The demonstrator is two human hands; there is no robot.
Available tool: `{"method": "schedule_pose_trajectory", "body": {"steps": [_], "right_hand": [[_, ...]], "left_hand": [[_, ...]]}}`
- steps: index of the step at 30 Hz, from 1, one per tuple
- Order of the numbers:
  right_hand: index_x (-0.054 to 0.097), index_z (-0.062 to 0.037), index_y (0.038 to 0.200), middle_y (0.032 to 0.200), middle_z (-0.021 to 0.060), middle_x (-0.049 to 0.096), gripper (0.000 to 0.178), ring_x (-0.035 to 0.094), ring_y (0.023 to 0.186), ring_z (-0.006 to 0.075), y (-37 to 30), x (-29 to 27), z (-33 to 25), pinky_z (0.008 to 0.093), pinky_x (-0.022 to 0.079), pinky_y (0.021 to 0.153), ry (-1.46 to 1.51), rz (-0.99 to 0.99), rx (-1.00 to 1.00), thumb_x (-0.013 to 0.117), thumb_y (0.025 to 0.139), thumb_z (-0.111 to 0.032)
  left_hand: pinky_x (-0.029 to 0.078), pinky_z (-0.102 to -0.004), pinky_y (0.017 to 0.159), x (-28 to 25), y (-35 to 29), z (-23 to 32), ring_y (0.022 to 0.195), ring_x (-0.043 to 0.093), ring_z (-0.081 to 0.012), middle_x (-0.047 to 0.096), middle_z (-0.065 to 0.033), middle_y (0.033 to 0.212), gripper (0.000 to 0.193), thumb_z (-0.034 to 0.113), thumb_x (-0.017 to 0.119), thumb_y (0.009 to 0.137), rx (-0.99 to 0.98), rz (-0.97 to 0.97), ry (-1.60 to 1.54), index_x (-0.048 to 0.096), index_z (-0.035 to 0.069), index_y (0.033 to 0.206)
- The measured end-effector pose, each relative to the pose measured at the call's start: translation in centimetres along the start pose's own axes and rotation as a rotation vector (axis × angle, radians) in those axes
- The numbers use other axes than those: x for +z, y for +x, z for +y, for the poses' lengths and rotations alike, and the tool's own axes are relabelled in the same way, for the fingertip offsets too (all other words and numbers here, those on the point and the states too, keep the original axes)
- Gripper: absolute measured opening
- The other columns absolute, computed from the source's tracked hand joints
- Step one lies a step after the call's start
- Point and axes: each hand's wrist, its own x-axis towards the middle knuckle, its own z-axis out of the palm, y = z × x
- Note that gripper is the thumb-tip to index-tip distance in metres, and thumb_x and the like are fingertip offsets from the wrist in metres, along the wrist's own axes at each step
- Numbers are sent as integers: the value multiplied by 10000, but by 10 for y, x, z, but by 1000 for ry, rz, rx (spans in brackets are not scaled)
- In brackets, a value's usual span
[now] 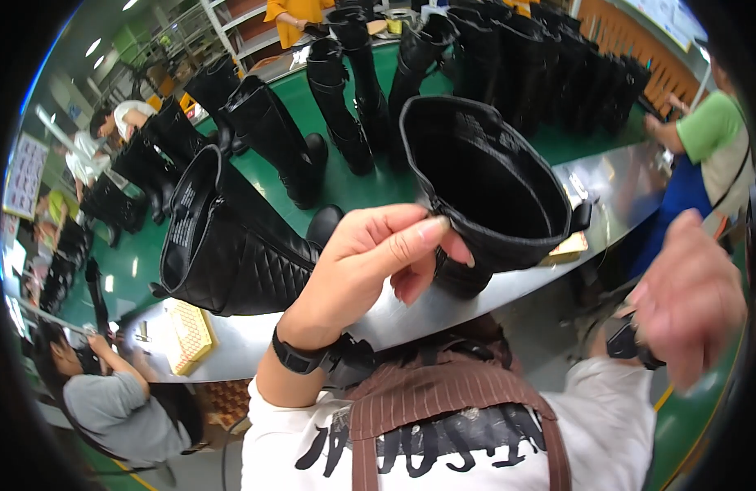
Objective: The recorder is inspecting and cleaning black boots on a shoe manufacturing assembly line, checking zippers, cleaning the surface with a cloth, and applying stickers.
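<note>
My left fingers (417, 239) pinch a tall black leather boot (497, 184) by the rim, likely steadying it near the silver metal bench (394, 325)'s near edge; my right fingers (689, 315) blur, grip I can't tell.

Bright ceiling lamps (93, 47) — right hand (690, 303) blurry

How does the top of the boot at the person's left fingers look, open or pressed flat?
Open: the boot gapes wide, its dark inside showing, while the left fingers pinch its near edge.

White T-shirt (611, 434), black lettering (335, 442), brown pinstriped apron (447, 391), black bands (294, 355) on both wrists
</note>
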Motion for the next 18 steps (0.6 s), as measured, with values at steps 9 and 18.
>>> {"method": "schedule_pose_trajectory", "body": {"steps": [9,18], "right_hand": [[671,-10,870,798,97,663,187,645,758,175,20,12,-19,267,494,765,294,-378,-480,572,739,81],[674,33,839,801,117,680,140,664,748,174,15,4,-18,236,517,750,330,-411,-530,575,760,91]], "left_hand": [[359,-196,521,0,10,0,513,465,-56,535,-2,574,365,289,510,1010,24,-32,27,682,-25,937],[362,-205,534,3,19,-6,515,459,-69,532,-13,578,367,281,498,1012,73,-18,10,667,-34,927]]}}
